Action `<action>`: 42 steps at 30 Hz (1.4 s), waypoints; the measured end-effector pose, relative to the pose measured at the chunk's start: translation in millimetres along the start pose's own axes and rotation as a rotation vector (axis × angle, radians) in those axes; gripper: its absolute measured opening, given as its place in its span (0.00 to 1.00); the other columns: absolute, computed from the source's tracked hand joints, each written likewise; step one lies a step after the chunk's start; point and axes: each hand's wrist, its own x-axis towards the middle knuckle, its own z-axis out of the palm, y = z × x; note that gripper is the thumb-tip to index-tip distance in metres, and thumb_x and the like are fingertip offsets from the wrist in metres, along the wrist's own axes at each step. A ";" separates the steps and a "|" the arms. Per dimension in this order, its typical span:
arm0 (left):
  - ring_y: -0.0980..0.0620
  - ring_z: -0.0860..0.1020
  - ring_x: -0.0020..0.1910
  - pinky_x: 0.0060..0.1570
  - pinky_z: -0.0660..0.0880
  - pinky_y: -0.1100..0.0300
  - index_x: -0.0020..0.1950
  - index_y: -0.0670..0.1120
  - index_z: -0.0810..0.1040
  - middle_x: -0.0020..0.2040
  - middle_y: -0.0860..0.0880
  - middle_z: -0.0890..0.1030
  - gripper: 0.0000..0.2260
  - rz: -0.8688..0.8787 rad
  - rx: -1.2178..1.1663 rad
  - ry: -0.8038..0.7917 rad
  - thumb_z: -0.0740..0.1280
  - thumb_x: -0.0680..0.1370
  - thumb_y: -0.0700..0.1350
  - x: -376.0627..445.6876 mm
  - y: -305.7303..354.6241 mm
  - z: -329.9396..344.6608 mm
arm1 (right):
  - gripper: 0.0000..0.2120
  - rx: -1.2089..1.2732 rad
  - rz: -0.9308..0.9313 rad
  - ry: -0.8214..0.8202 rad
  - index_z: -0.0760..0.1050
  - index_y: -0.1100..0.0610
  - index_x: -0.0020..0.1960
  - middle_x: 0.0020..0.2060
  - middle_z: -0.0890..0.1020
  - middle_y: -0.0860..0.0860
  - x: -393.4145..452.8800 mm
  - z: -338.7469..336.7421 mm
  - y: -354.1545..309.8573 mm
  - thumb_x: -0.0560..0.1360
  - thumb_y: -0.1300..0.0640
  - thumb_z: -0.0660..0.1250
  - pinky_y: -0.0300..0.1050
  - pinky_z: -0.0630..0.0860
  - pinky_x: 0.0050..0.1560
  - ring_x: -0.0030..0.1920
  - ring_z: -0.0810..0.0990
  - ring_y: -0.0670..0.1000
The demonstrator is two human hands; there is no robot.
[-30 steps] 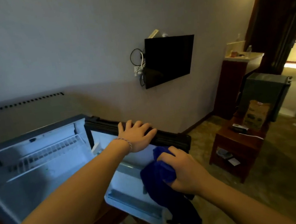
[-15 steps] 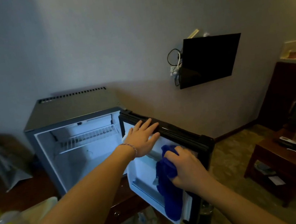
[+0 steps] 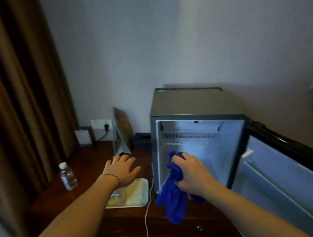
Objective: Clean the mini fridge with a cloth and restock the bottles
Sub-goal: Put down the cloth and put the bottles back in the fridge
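Mini fridge (image 3: 193,101) at right end of wooden surface (image 3: 90,166), door (image 3: 290,176) swung wide open to the right, interior lit, wire shelf near top. White tray (image 3: 141,192) by front edge, just left of fridge. Blue cloth (image 3: 172,197) bunched in right hand (image 3: 190,171) grip, at lower left of fridge opening. Left hand (image 3: 122,168) hovering above tray, fingers spread, holding nothing. Water bottle (image 3: 67,175) upright near left edge.

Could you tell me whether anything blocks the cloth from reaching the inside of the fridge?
Nothing visible does. The fridge door stands wide open, and the right hand holds the cloth at the opening's left edge.
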 end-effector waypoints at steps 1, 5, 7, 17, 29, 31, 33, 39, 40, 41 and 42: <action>0.46 0.57 0.76 0.71 0.60 0.44 0.77 0.56 0.62 0.77 0.52 0.62 0.27 -0.034 -0.002 -0.006 0.50 0.81 0.65 2.1 -21.1 1.4 | 0.13 0.004 -0.032 -0.002 0.69 0.51 0.51 0.45 0.67 0.48 18.3 8.2 -10.1 0.71 0.54 0.70 0.46 0.68 0.44 0.47 0.71 0.56; 0.45 0.58 0.76 0.71 0.60 0.44 0.78 0.55 0.61 0.77 0.51 0.62 0.28 -0.160 -0.035 -0.018 0.50 0.81 0.66 14.0 -112.5 8.2 | 0.16 -0.023 -0.118 -0.044 0.70 0.51 0.56 0.49 0.68 0.48 106.9 45.5 -52.8 0.72 0.54 0.71 0.51 0.74 0.47 0.51 0.72 0.57; 0.45 0.58 0.75 0.71 0.60 0.43 0.78 0.55 0.61 0.77 0.51 0.62 0.28 -0.210 -0.049 -0.032 0.51 0.81 0.66 21.9 -152.2 12.9 | 0.17 -0.064 -0.157 -0.068 0.71 0.52 0.58 0.51 0.69 0.51 151.1 58.5 -70.5 0.72 0.55 0.71 0.52 0.74 0.48 0.52 0.72 0.59; 0.44 0.55 0.77 0.73 0.58 0.43 0.79 0.60 0.57 0.79 0.51 0.57 0.27 -0.384 -0.071 -0.116 0.48 0.81 0.66 91.8 -278.4 56.3 | 0.18 -0.069 -0.192 -0.102 0.70 0.54 0.60 0.56 0.72 0.56 353.8 124.9 -94.3 0.73 0.56 0.71 0.54 0.76 0.50 0.54 0.73 0.61; 0.41 0.46 0.78 0.71 0.65 0.42 0.79 0.63 0.45 0.81 0.51 0.44 0.30 -0.643 -0.199 -0.177 0.53 0.80 0.65 189.2 -360.5 126.3 | 0.26 -0.148 -0.049 -0.542 0.63 0.49 0.72 0.70 0.65 0.55 472.0 331.9 -37.5 0.77 0.53 0.68 0.56 0.74 0.64 0.70 0.65 0.62; 0.42 0.48 0.78 0.70 0.66 0.43 0.80 0.62 0.46 0.81 0.51 0.46 0.30 -0.673 -0.199 -0.185 0.53 0.81 0.65 197.2 -368.7 135.5 | 0.26 -0.175 -0.040 -0.602 0.64 0.48 0.72 0.71 0.64 0.55 476.6 353.8 -35.7 0.77 0.50 0.68 0.57 0.73 0.66 0.71 0.65 0.62; 0.42 0.50 0.77 0.69 0.68 0.45 0.80 0.61 0.47 0.80 0.50 0.48 0.30 -0.694 -0.203 -0.203 0.54 0.81 0.64 204.6 -376.7 143.7 | 0.27 -0.193 -0.025 -0.665 0.64 0.47 0.72 0.72 0.63 0.55 476.7 375.6 -34.5 0.76 0.46 0.69 0.58 0.71 0.66 0.71 0.64 0.62; 0.45 0.58 0.71 0.62 0.75 0.51 0.79 0.55 0.55 0.73 0.49 0.56 0.27 -0.720 -0.248 -0.175 0.60 0.82 0.56 211.4 -383.5 161.4 | 0.41 -0.235 0.032 -0.817 0.55 0.43 0.79 0.78 0.56 0.55 459.0 418.3 -37.0 0.72 0.34 0.69 0.62 0.61 0.72 0.75 0.58 0.64; 0.45 0.59 0.70 0.61 0.76 0.51 0.79 0.54 0.56 0.72 0.48 0.56 0.27 -0.728 -0.253 -0.175 0.62 0.82 0.54 211.1 -383.3 162.3 | 0.43 -0.239 0.025 -0.822 0.52 0.42 0.79 0.79 0.53 0.55 456.5 419.8 -38.9 0.72 0.32 0.69 0.63 0.59 0.73 0.76 0.56 0.65; 0.44 0.59 0.69 0.62 0.76 0.51 0.78 0.53 0.57 0.71 0.47 0.56 0.27 -0.731 -0.247 -0.180 0.64 0.81 0.53 210.6 -383.3 162.3 | 0.46 -0.234 0.019 -0.825 0.49 0.41 0.80 0.80 0.51 0.54 454.4 419.9 -41.0 0.71 0.31 0.68 0.64 0.58 0.73 0.77 0.54 0.66; 0.44 0.61 0.68 0.62 0.75 0.52 0.77 0.51 0.59 0.70 0.47 0.57 0.26 -0.719 -0.219 -0.189 0.64 0.81 0.52 209.4 -382.5 160.9 | 0.47 -0.225 0.020 -0.830 0.46 0.40 0.80 0.81 0.49 0.54 451.5 418.2 -43.1 0.71 0.30 0.68 0.65 0.57 0.74 0.77 0.52 0.66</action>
